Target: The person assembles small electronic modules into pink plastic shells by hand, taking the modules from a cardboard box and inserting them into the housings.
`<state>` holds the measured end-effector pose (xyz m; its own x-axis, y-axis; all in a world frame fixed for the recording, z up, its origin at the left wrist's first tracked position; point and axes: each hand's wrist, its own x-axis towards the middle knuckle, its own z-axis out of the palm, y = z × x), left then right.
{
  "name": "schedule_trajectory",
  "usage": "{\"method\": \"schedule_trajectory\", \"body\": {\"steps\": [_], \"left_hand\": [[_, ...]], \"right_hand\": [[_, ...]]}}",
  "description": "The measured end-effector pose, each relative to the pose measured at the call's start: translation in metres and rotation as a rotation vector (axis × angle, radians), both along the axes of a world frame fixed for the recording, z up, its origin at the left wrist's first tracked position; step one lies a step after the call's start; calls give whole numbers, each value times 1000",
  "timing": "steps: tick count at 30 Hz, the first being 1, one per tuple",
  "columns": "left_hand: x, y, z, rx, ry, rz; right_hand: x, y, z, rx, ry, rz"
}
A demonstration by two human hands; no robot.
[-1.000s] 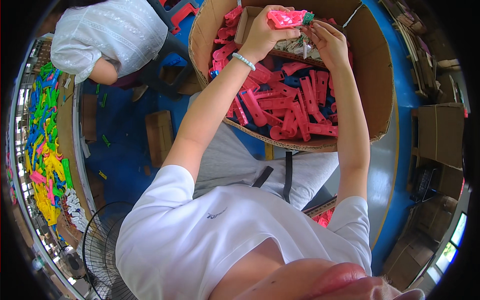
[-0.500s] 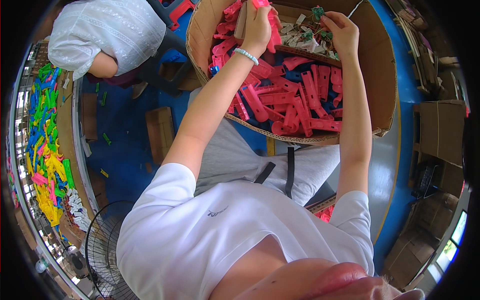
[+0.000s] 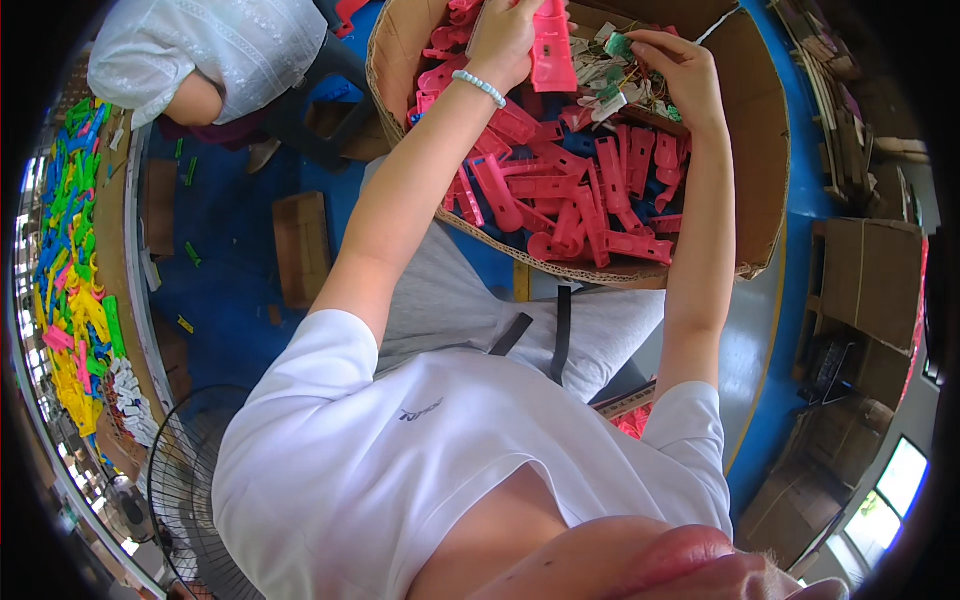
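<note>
My left hand (image 3: 505, 42), with a beaded bracelet on its wrist, grips a pink plastic shell piece (image 3: 554, 48) over the far part of a big cardboard box (image 3: 730, 130). The fingers of my right hand (image 3: 685, 75) pinch a small green circuit board (image 3: 619, 46), from which thin wires seem to hang. Below that hand, white parts and wires (image 3: 600, 85) lie in a smaller carton set inside the box. Nearer to me, the box holds a heap of pink plastic shells (image 3: 560, 190), with some blue showing between them.
A person in a white top (image 3: 215, 60) sits at the far left. Along the left runs a table heaped with coloured plastic parts (image 3: 85, 310). A black wire fan guard (image 3: 195, 480) stands near my left side. Cardboard boxes (image 3: 870, 270) line the right.
The pink shell in my left hand has turned and come nearer, showing its broad side. My right hand has shifted slightly left and nearer with the circuit board. The whole view has shifted a little.
</note>
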<state>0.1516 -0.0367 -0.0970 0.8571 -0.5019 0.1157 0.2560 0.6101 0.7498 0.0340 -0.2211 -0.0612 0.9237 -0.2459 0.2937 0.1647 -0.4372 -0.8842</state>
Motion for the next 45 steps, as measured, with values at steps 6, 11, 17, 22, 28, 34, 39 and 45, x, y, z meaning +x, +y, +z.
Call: {"method": "schedule_trajectory", "body": {"steps": [6,11,17,22,28,34,39,45], "left_hand": [[0,1,-10,163,-184,217],[-3,-6,-12,423,-233,455],[-3,-4,-13,120,-254,32],[-12,-3,0,148,-257,19],[-24,12,20,95,-347,-54],[-21,11,15,268,-568,8],[-25,10,17,349,-652,95],[-30,10,19,395,-821,285]], "right_hand": [[7,40,-10,98,96,180],[14,47,-22,5,171,153],[14,51,-22,125,125,120],[13,53,-18,112,89,39],[11,57,-17,243,-14,-70],[9,56,-8,293,-86,-94],[7,58,-4,300,-96,-92],[7,59,-4,486,-101,-72]]}}
